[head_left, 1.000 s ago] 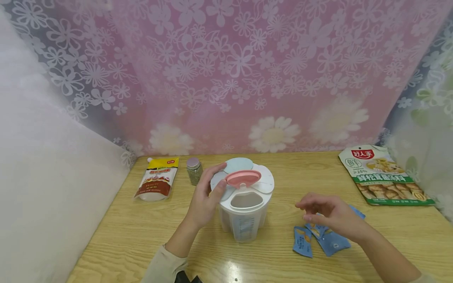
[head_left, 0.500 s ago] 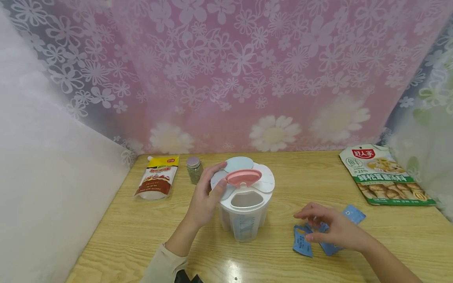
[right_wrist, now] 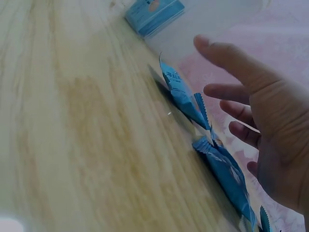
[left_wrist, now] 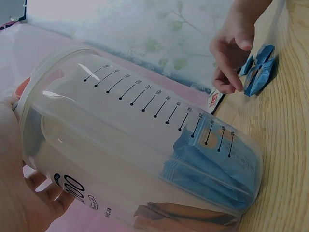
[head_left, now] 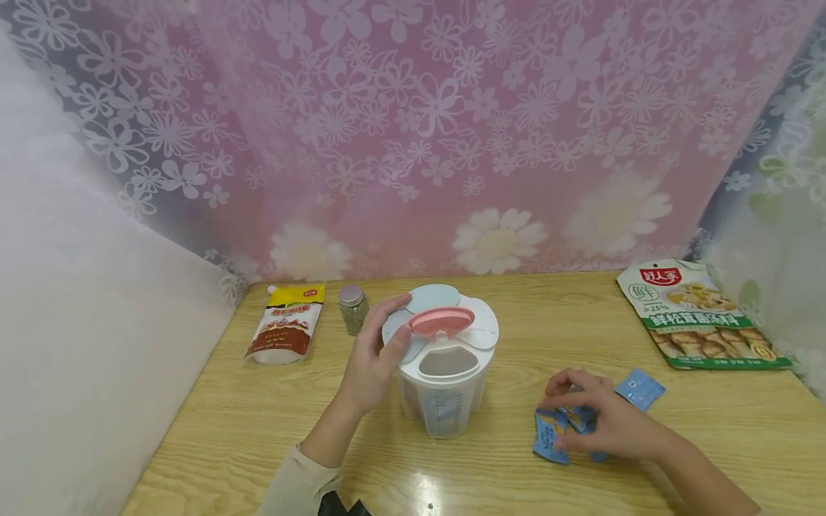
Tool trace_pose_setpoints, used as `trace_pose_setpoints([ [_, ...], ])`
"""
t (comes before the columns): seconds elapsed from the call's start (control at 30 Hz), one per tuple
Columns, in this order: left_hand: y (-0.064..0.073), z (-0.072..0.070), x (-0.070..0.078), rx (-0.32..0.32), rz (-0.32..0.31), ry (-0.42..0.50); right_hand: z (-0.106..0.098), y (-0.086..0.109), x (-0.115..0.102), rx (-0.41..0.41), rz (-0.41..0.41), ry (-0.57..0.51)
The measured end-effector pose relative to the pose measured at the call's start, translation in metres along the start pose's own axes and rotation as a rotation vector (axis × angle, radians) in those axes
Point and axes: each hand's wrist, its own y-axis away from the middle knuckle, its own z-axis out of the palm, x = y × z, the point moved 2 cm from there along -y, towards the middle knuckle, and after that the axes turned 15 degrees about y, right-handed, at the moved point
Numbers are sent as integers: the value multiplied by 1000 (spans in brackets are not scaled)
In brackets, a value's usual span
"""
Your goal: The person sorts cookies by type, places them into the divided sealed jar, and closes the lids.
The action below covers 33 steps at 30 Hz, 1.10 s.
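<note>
My left hand (head_left: pixel 371 362) grips a clear divided food container (head_left: pixel 447 408) by its white lid, the thumb beside a raised pink flap (head_left: pixel 442 323). The opening under that flap is uncovered. Through the measuring-marked wall in the left wrist view, blue packets (left_wrist: pixel 212 169) lie at the bottom, with a brown-orange thing (left_wrist: pixel 178 216) in another compartment. My right hand (head_left: pixel 613 419) hangs over several small blue snack packets on the table, thumb and fingers apart. The nearest packet (head_left: pixel 548 433) is partly under its fingertips; another packet (head_left: pixel 640 389) lies behind the hand.
At the back left stand a yellow, white and brown pouch (head_left: pixel 287 324) and a small spice jar (head_left: pixel 353 309) with a mauve cap. A mushroom-printed green and white bag (head_left: pixel 703 315) lies at the back right. A flowered pink curtain (head_left: pixel 413 143) rises behind the table.
My right hand has come down and toward me over the blue packets, and its fingers have drawn in a little. The left hand and the container have stayed in place.
</note>
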Motion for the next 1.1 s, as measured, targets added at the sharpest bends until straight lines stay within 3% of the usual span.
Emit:
trace_pose_setpoints([
  [0.27,0,0,0,0,-4,0,8,3,5,14,4,106],
  [0.43,0,1,0,6,-8,0,10,2,6,19,61,176],
  [0.67,0,0,0,7,-2,4,9,-2,5,-18,138,107],
  [0.9,0,0,0,-11,-8,8,3,-3,1,-146,226,81],
  [1.1,0,0,-1,0,-14,10,1,-5,-3,-93,205,46],
])
